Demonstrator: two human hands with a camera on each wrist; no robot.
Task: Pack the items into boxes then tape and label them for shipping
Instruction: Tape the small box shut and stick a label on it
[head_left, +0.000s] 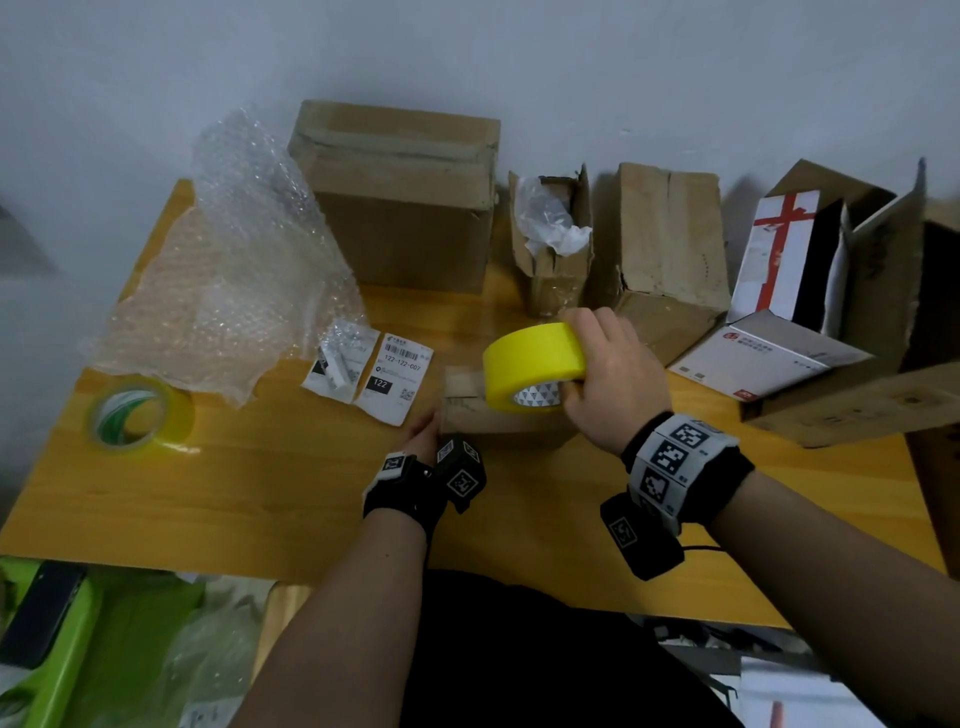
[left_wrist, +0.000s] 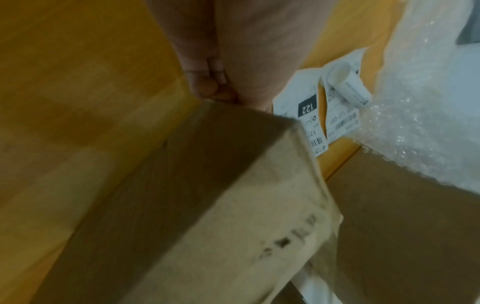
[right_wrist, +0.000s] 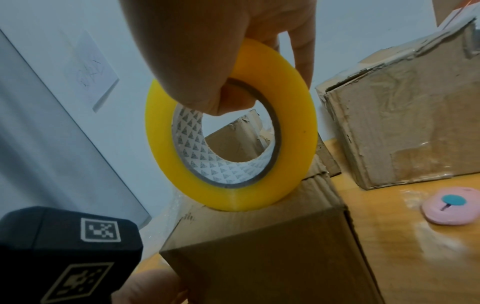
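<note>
A small brown cardboard box (head_left: 470, 415) lies on the wooden table (head_left: 260, 493) in front of me. My right hand (head_left: 608, 379) grips a yellow tape roll (head_left: 535, 364), thumb through its patterned core, fingers over the outer rim. In the right wrist view the yellow tape roll (right_wrist: 233, 133) stands on edge on the box (right_wrist: 259, 246) top. My left hand (head_left: 423, 434) rests against the box's left end. Its fingers (left_wrist: 207, 86) touch the corner of the box (left_wrist: 207, 205). Two shipping labels (head_left: 400, 374) lie just left of the box.
Bubble wrap (head_left: 234, 270) and a clear tape roll (head_left: 137, 413) lie at the left. Along the wall stand a large box (head_left: 405, 192), a torn open box (head_left: 550, 239), another box (head_left: 670, 254) and an open carton (head_left: 831, 312). A pink object (right_wrist: 451, 205) lies right of the small box.
</note>
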